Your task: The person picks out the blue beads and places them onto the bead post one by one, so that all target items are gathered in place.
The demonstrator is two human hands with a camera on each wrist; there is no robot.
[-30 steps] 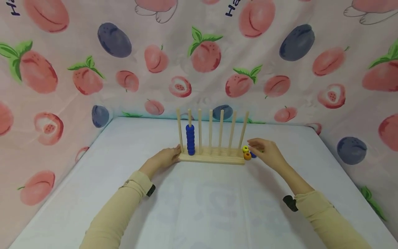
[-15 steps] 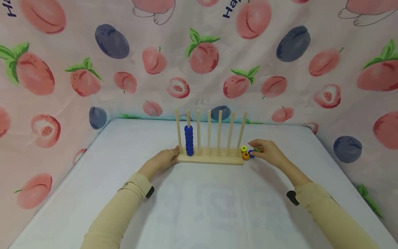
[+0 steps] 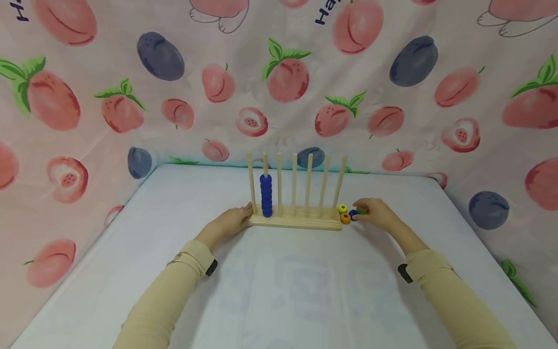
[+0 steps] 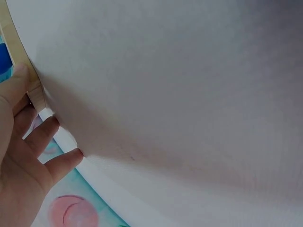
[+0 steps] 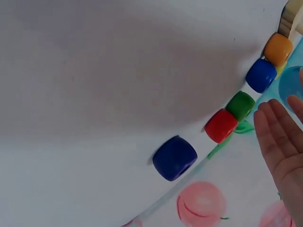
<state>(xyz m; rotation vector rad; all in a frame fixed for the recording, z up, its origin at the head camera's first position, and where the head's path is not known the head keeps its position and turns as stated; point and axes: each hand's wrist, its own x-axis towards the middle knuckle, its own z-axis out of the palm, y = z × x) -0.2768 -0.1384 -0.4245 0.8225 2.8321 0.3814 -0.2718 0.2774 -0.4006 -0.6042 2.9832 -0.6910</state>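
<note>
A wooden bead rack with a flat base (image 3: 296, 223) and several upright rods stands near the table's back. A stack of blue beads (image 3: 266, 196) fills most of its second rod from the left. My left hand (image 3: 228, 221) grips the base's left end, thumb (image 4: 19, 78) on its near side. To the right of the rack lie loose beads: yellow (image 3: 343, 208), orange (image 3: 345, 218), blue (image 3: 353, 215) and green (image 3: 361, 211). My right hand (image 3: 379, 213) hovers beside them, its fingers (image 5: 274, 125) fairly straight and holding nothing in the right wrist view.
In the right wrist view, a red bead (image 5: 221, 126) touches the green one, and a dark blue bead (image 5: 174, 158) lies apart; my right hand hides these in the head view. White cloth (image 3: 279, 286) covers the table. A fruit-print curtain (image 3: 279, 131) hangs behind.
My right hand has shifted slightly right, uncovering more of the blue and green beads. My left hand keeps its hold on the rack, and the stacked beads look the same.
</note>
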